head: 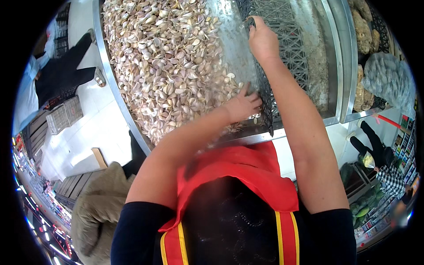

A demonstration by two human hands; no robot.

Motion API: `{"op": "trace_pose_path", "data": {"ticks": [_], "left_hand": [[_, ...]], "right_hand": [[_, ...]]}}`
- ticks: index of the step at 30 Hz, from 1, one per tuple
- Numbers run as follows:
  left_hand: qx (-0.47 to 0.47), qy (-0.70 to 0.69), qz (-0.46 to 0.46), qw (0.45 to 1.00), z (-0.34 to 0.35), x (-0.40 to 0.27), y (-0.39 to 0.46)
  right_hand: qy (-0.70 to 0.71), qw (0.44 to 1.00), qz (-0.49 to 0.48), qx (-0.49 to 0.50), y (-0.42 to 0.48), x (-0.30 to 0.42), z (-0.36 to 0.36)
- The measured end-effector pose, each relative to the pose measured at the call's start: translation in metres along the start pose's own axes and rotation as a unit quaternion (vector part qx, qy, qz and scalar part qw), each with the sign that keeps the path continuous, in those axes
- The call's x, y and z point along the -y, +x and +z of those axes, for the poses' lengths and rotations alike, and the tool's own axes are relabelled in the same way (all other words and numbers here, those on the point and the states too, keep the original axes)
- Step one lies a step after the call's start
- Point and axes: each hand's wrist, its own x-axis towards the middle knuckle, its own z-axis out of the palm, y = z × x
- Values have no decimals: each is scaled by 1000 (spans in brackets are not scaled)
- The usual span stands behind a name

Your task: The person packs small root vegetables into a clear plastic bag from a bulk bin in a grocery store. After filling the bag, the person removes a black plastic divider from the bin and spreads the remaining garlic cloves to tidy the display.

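Observation:
Loose garlic cloves (165, 59) cover the left part of a metal-edged display bin. My right hand (264, 39) grips the upper edge of a black plastic mesh panel (265, 96), which stands tilted on its side. Near the panel's lower end is my left hand (243, 104), slightly blurred, with its fingers spread over the right border of the garlic; I cannot tell whether it touches the cloves. Between garlic and panel shows a strip of bare, wet-looking metal (235, 43). Right of the panel lies more black plastic grating (291, 49).
The bin's metal rim (111, 79) runs down the left and along the front. At right, a neighbouring bin holds brown tubers (361, 29) and a clear plastic bag (387, 78). A person in a padded brown coat (99, 205) is close at lower left; others stand farther off.

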Motion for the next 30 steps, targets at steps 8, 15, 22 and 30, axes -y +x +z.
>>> {"op": "trace_pose_path", "data": {"ticks": [8, 15, 22, 30], "left_hand": [[6, 71, -104, 992, -19, 11, -38], [80, 141, -120, 980, -38, 34, -59], [130, 105, -195, 966, -125, 63, -124], [-75, 150, -317, 934, -146, 80, -181]], "right_hand": [[29, 999, -4, -28, -1, 2, 3], [41, 999, 3, -3, -2, 5, -5], [51, 999, 1, -5, -3, 6, -6], [42, 999, 13, 6, -2, 11, -7]]}}
